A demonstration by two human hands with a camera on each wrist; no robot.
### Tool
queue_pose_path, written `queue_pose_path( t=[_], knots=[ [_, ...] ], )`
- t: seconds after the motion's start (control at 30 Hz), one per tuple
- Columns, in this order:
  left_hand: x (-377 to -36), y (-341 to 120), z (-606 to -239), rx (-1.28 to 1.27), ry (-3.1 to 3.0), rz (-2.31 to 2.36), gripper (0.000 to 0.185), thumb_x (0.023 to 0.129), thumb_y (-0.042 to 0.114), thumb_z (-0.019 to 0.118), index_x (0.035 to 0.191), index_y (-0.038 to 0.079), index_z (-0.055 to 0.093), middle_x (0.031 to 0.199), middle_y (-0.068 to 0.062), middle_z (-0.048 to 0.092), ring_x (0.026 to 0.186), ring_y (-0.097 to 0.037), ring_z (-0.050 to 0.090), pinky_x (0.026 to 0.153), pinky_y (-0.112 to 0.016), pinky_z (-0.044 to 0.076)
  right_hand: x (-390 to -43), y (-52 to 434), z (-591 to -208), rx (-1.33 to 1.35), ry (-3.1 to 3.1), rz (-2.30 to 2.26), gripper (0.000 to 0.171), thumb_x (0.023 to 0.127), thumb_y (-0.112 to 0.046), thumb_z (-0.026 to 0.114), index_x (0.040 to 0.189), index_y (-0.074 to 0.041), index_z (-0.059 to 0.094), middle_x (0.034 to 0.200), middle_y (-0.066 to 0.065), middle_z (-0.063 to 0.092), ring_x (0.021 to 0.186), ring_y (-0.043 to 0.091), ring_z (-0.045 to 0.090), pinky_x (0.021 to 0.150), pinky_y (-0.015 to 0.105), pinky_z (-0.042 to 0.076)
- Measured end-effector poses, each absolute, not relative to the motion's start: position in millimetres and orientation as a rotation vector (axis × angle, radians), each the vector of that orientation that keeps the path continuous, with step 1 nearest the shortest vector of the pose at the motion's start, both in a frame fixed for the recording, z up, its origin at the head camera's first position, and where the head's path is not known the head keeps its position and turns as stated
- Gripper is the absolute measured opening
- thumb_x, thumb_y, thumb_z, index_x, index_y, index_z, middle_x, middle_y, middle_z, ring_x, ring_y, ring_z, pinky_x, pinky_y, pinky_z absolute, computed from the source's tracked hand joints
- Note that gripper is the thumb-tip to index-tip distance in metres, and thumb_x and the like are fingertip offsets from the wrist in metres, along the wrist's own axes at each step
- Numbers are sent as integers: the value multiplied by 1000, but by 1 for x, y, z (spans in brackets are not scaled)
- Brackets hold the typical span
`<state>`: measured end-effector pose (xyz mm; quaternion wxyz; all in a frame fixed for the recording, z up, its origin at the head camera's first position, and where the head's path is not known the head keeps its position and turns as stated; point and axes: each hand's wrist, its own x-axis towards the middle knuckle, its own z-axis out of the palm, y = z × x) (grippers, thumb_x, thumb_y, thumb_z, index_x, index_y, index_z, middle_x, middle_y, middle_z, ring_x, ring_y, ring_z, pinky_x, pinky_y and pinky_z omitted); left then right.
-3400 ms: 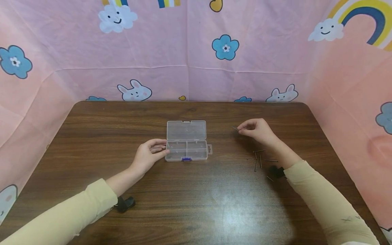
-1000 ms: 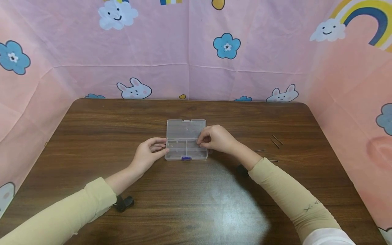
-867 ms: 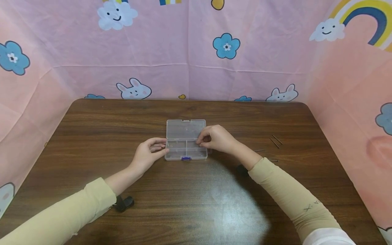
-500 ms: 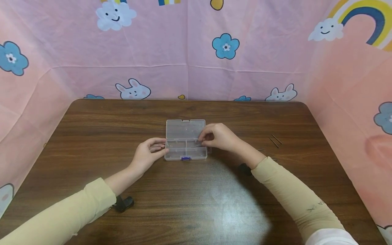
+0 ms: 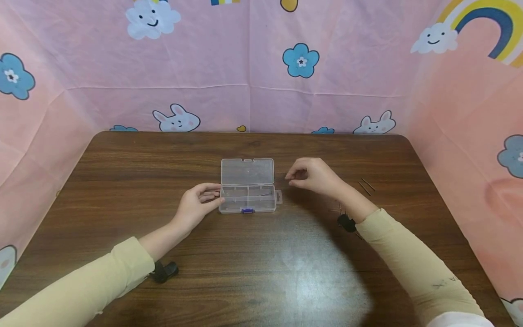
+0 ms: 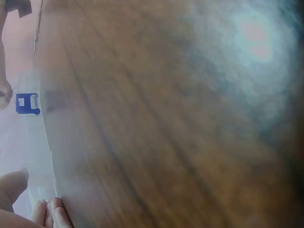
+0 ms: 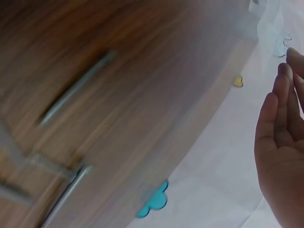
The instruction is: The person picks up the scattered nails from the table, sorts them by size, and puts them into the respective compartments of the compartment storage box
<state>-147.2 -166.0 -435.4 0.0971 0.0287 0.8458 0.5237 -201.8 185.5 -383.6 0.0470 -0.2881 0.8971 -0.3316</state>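
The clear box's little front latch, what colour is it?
The latch is deep blue; it shows best in the left wrist view.

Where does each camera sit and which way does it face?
Head: worn on the head, facing forward and down at the table and box; both sleeves, the left hand and the right hand show.
Left wrist: on that wrist, facing the table and blue latch; left hand lower left, right hand at left edge.
Right wrist: on that wrist, facing across the table and metal pieces toward patterned cloth; right hand at the right edge.
Head and left wrist both show the blue latch.
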Motion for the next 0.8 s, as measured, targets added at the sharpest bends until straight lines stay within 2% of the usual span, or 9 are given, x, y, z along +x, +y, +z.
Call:
queue_pose_path(
  t=[0.13, 0.37, 0.53, 0.6, 0.8],
  knots=[
    [-147, -166, -436, 91, 2503, 1558, 46, 100, 15, 76, 141, -1, 62, 138, -25, 68, 128, -38, 68, 107, -36, 60, -200, 201, -383, -813, 2757, -1012, 10, 90, 0, 82, 99, -4, 82, 99, 6, 78, 93, 22, 72, 85, 39, 65],
    [-148, -167, -437, 89, 2500, 1563, 47, 100, 16, 76, 142, -1, 62, 139, -24, 68, 128, -38, 68, 104, -30, 61, -197, 232, -382, -677, 2812, -984, 12, 91, -1, 82, 103, -4, 81, 102, 6, 79, 94, 21, 70, 79, 26, 60],
    [-148, -167, -437, 95, 2507, 1555, 46, 100, 16, 76, 141, 0, 63, 140, -24, 68, 128, -38, 68, 101, -28, 61, -192, 257, -382, -584, 2848, -952, 13, 93, -3, 80, 106, -4, 81, 102, 7, 78, 95, 22, 69, 83, 33, 60],
    [-147, -167, -437, 98, 2508, 1555, 46, 100, 15, 76, 141, -1, 63, 141, -24, 67, 128, -38, 68, 100, -28, 61, -189, 266, -382, -563, 2859, -961, 13, 93, -3, 80, 107, -3, 81, 101, 8, 78, 94, 21, 69, 83, 31, 61],
    [-147, -167, -437, 96, 2506, 1555, 46, 100, 15, 75, 142, 0, 63, 141, -23, 67, 129, -38, 67, 100, -25, 61, -181, 296, -384, -493, 2916, -992, 13, 93, -1, 79, 106, -3, 80, 99, 9, 78, 86, 3, 67, 74, 14, 55]
  ],
)
